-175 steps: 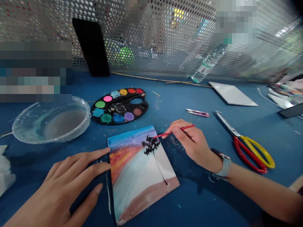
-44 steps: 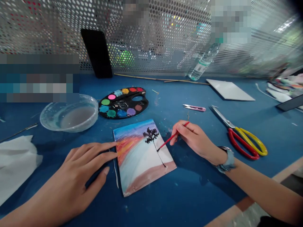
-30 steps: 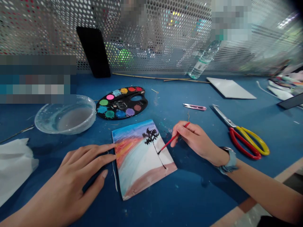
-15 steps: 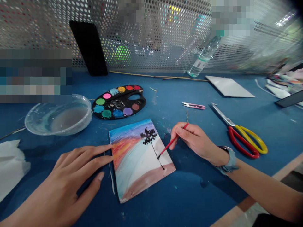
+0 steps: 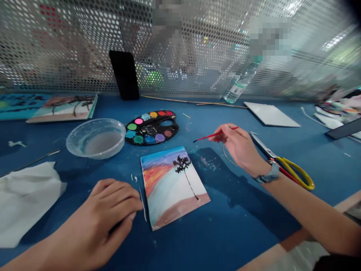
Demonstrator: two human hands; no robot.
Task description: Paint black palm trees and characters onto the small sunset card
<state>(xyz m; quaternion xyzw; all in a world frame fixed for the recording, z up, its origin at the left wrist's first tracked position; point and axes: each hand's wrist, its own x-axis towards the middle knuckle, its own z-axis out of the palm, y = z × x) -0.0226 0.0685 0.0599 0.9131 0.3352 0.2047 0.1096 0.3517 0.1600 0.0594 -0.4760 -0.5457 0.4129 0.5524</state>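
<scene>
A small painted canvas [image 5: 172, 188] lies on the blue table, showing a blue and orange sky, a black tree and a brownish ground. My right hand [image 5: 239, 148] pinches a thin red paintbrush [image 5: 210, 136], its dark tip raised above the table beyond the canvas's upper right corner. Beside the canvas's left edge is my left hand [image 5: 113, 214], fingers curled together and nothing visible in them. A thin white strip [image 5: 144, 207] lies between its fingertips and the canvas. The black paint palette [image 5: 146, 130], with several coloured wells, sits behind the canvas.
Left of the palette stands a clear bowl [image 5: 96, 139] of cloudy water. Crumpled white paper [image 5: 31, 203] lies at left, with painted canvases [image 5: 63, 109] behind. Scissors [image 5: 293, 171] are beside my right wrist. A phone [image 5: 124, 75], bottle [image 5: 242, 82] and white board [image 5: 270, 114] stand farther back.
My right hand has lifted the paintbrush off the canvas and moved it up and away. My left hand has drawn back from the canvas edge, its fingers curling in. The view has shifted leftward.
</scene>
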